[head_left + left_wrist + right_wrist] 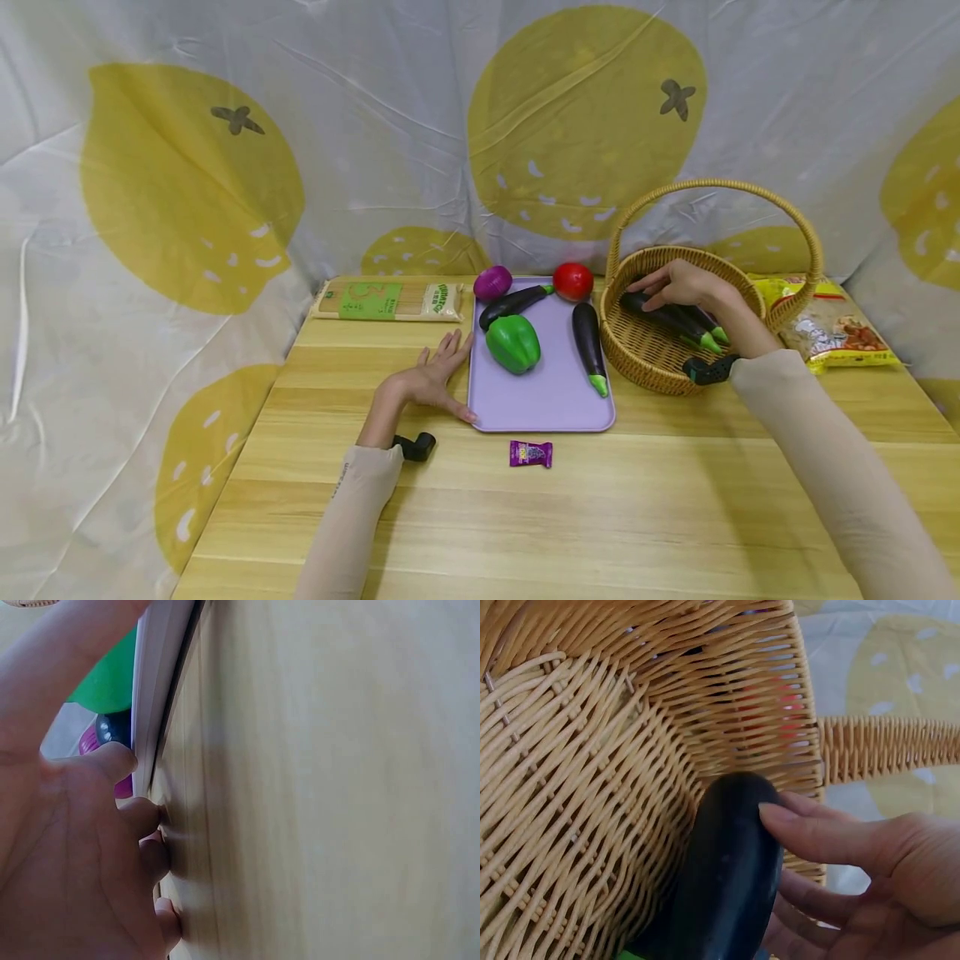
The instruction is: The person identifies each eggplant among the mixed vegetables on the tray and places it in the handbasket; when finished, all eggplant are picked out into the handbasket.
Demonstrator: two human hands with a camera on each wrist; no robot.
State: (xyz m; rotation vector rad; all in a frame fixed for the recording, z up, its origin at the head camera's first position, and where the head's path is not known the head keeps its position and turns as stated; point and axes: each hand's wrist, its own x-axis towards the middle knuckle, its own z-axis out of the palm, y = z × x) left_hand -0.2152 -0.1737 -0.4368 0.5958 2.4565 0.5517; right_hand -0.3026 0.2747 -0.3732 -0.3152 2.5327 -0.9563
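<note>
My right hand (688, 285) reaches into a woven basket (637, 368) and pinches a dark eggplant (727, 862) near its rounded end, the thumb on one side and fingers on the other. A second eggplant (703, 320) lies beside it, partly hidden by the hand. My left hand (431, 379) is spread flat on the table, thumb and fingertips against the left edge of a lilac tray (540, 410). On the tray lie a green bell pepper (513, 343), two eggplants, one at the right (588, 340), one behind the pepper (516, 303), a purple onion (492, 283) and a red tomato (573, 282).
A pack of noodles (388, 302) lies behind my left hand. Right of the basket is a yellow food bag (832, 325). One small purple packet (530, 454) lies in front of the tray. The basket's tall handle (720, 183) arches over its opening. A lemon-print curtain hangs behind the table.
</note>
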